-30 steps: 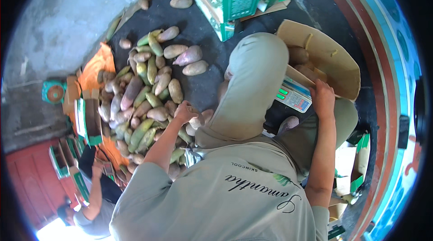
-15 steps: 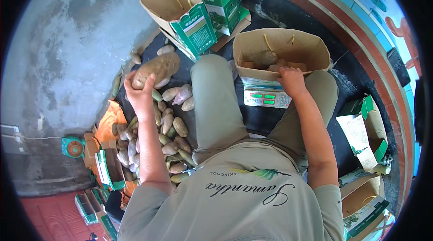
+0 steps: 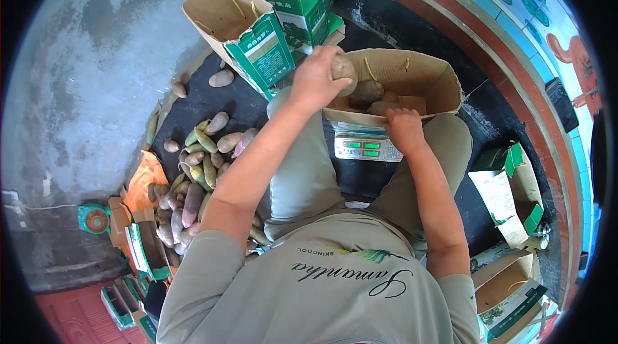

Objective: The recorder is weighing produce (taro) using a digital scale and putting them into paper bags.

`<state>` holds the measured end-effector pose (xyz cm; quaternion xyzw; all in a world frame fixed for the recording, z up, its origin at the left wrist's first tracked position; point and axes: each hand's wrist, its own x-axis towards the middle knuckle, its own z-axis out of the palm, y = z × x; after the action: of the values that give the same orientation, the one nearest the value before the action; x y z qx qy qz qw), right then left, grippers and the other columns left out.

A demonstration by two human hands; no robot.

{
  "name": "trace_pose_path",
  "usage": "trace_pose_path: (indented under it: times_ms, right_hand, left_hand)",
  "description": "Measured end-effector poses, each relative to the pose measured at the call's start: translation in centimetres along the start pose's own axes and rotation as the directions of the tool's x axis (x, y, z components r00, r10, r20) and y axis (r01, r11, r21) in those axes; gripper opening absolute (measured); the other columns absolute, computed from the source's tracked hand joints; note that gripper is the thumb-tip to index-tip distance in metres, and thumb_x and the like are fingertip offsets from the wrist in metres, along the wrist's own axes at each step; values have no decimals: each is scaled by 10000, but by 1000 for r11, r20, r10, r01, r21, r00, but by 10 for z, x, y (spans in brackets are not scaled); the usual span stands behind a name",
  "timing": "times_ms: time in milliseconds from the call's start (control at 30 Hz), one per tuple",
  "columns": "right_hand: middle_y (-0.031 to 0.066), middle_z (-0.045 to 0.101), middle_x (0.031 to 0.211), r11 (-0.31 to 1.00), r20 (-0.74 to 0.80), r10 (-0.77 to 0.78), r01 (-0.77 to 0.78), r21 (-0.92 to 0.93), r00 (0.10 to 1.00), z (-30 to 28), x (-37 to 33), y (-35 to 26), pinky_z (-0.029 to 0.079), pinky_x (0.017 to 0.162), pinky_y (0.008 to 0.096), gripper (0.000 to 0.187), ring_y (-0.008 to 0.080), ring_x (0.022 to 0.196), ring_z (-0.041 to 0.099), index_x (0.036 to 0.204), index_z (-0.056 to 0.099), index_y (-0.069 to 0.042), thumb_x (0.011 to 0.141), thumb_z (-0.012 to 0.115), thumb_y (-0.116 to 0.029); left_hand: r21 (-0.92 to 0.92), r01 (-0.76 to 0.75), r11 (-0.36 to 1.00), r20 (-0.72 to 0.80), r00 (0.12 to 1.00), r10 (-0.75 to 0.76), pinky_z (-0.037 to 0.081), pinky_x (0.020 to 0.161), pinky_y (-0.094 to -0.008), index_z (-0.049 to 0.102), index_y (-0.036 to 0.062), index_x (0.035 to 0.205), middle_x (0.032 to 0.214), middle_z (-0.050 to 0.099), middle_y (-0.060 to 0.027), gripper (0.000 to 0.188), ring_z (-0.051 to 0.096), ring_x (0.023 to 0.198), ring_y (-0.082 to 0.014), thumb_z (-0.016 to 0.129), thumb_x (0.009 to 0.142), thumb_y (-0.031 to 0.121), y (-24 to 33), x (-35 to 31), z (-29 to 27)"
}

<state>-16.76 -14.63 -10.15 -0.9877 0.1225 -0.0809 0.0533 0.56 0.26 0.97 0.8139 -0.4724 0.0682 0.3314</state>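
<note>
My left hand [image 3: 315, 81] is closed round a large, muddy brown radish [image 3: 345, 75] at the left rim of an open cardboard box [image 3: 432, 72]. Several similar radishes [image 3: 368, 94] lie inside that box, which has yellow cord handles. With its fingers hooked over the near rim, my right hand [image 3: 404, 130] grips the box. Beneath it sits a digital scale [image 3: 367, 147] with lit green displays, between my knees. The bottom of the box is partly hidden by its near wall.
A pile of green and purplish radishes [image 3: 193, 202] lies on the dark mat to my left. Green-and-brown boxes [image 3: 261, 54] stand at the far left. Other opened boxes [image 3: 499, 192] lie at the right. An orange sheet [image 3: 143, 180] and teal fan-like device [image 3: 94, 218] are left.
My left hand has carried the large radish rightward from above the pile to the box's left rim. My right hand stays on the near rim. The whole view has shifted slightly.
</note>
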Motion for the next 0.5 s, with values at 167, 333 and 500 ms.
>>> trace_pose_path:
  times_ms: [167, 333, 500]
  right_hand:
    - [73, 631, 802, 999, 1, -43, 43, 12, 999, -2, 1, 2, 433, 715, 389, 184, 237, 819, 608, 810, 582, -100, 690, 681, -198]
    - [78, 621, 793, 998, -7, -32, 32, 53, 999, -5, 2, 1, 432, 712, 390, 211, 250, 809, 601, 827, 567, -90, 688, 691, -189]
    - [89, 611, 805, 998, 33, -37, 35, 49, 999, -6, 5, 1, 431, 713, 400, 223, 267, 820, 588, 845, 557, -82, 695, 697, -171]
  left_hand:
    - [-186, 97, 978, -138, 983, -123, 484, 847, -332, 563, 42, 1116, 1030, 625, -140, 391, 611, 977, -241, 669, 740, 58, -8, 1, 0]
    - [-139, 192, 972, -302, 926, -226, 480, 850, -336, 600, 27, 1054, 1020, 629, -131, 302, 616, 953, -234, 655, 758, 48, -41, -53, -49]
    - [41, 486, 873, -246, 852, -462, 489, 755, -383, 621, 42, 943, 907, 634, -154, 220, 617, 854, -327, 660, 733, 98, -119, -162, -59]
